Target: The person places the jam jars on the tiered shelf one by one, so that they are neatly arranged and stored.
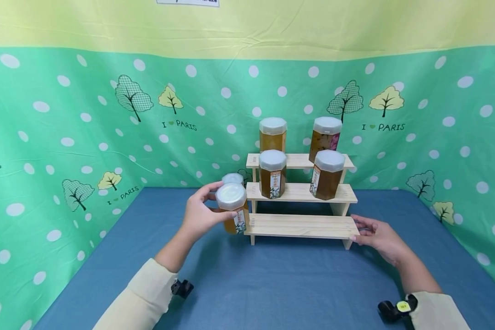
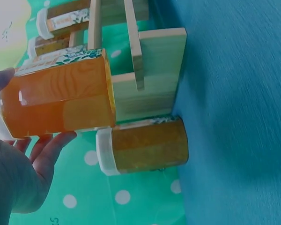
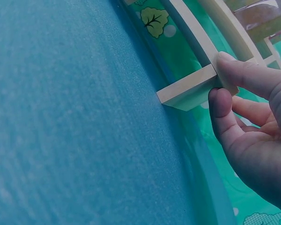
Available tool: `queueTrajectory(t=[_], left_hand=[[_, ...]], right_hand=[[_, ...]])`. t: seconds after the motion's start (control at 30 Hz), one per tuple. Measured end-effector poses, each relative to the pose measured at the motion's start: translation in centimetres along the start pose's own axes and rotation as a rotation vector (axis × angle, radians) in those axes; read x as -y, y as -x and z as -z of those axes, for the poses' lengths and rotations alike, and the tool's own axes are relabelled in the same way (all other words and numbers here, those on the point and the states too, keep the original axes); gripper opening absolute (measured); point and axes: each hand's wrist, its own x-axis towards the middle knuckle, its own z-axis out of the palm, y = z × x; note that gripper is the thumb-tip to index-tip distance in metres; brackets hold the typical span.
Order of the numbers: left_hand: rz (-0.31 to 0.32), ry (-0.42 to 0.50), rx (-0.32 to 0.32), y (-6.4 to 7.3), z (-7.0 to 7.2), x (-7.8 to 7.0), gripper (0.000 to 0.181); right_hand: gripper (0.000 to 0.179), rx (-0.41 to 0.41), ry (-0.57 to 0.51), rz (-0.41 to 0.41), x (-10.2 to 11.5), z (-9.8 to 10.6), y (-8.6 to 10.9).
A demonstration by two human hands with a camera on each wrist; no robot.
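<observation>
My left hand (image 1: pixel 199 211) grips a honey jar (image 1: pixel 232 223) with a pale lid and a label, held off the table beside the left end of the three-tier wooden display stand (image 1: pixel 301 225). In the left wrist view the held jar (image 2: pixel 56 101) shows clear amber contents. Another honey jar (image 2: pixel 150 146) stands on the table behind it, close to the stand's side; in the head view it is mostly hidden. My right hand (image 1: pixel 381 239) pinches the right end of the stand's lowest shelf, seen also in the right wrist view as fingers on the shelf corner (image 3: pixel 232 86).
Two jars, left (image 1: pixel 272 141) and right (image 1: pixel 324 143), stand on the top shelf. Two more, left (image 1: pixel 268 182) and right (image 1: pixel 329 178), stand on the middle shelf. A blue cloth (image 1: pixel 272 284) covers the table; a green dotted curtain (image 1: pixel 214 105) hangs behind.
</observation>
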Motion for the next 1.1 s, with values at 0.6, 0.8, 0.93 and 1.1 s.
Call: queueTrajectory(t=[0.6,0.8,0.93,1.1], left_hand=[[0.007,0.025,0.06,-0.1,-2.4,-1.2,0.077],[0.002,0.031,0.078,0.0,-3.0,-1.6,0.077],[0.011,0.067,0.101,0.0,-3.5,-1.9,0.078],[0.001,0.087,0.115,-0.1,-4.1,-2.1,0.077]], right_hand=[[0.08,-0.001,0.0,0.007,0.1,0.1,0.1],[0.08,0.001,0.002,0.004,0.0,0.1,0.0],[0.08,0.002,0.007,0.007,-0.1,0.1,0.0],[0.08,0.007,0.004,0.013,-0.1,0.2,0.0]])
